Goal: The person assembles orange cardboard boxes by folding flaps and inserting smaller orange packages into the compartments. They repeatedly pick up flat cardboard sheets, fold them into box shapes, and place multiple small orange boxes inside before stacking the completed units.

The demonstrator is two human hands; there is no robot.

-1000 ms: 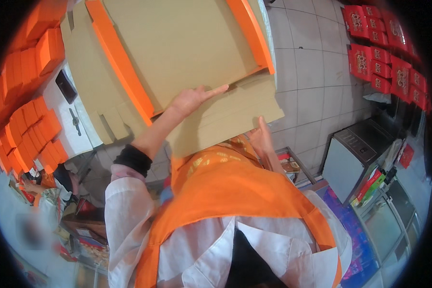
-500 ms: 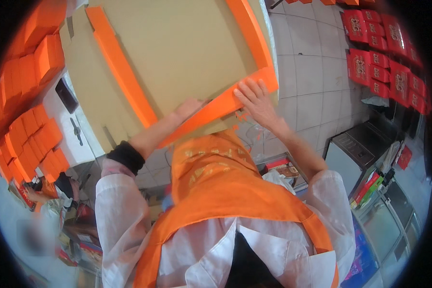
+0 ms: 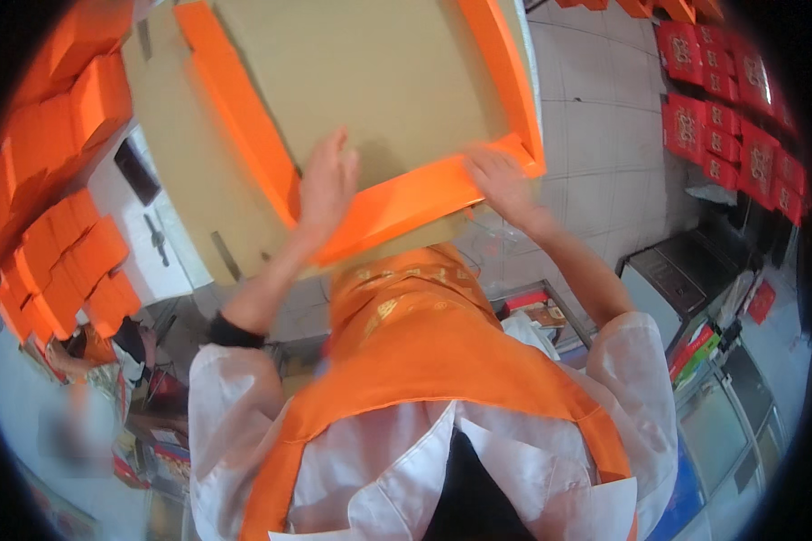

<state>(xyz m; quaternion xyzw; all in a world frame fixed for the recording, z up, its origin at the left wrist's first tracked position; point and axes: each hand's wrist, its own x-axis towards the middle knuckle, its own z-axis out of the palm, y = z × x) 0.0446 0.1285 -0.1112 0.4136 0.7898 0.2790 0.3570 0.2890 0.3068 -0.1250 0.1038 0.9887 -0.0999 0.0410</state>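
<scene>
A large brown board (image 3: 388,81) lies before me on the table, with orange edge strips along its sides. The near orange strip (image 3: 406,207) joins the right orange strip (image 3: 501,63) at the near right corner. My left hand (image 3: 327,185), slightly blurred, is at the near left corner, where the left orange strip (image 3: 235,108) meets the near one; its fingers are stretched out. My right hand (image 3: 505,185) rests by the near right corner with its fingers laid over the near strip. Neither hand shows anything gripped in it.
Orange boxes (image 3: 68,261) are stacked at the left, beside a dark phone (image 3: 136,171) on a white surface. Red boxes (image 3: 717,117) stand at the far right. Below them is a dark-topped appliance (image 3: 672,279). Another person's arm (image 3: 68,361) shows at the lower left.
My left hand has moved from the inner side of the near strip to the near left corner, fingers now raised. My right hand has shifted slightly toward the near right corner.
</scene>
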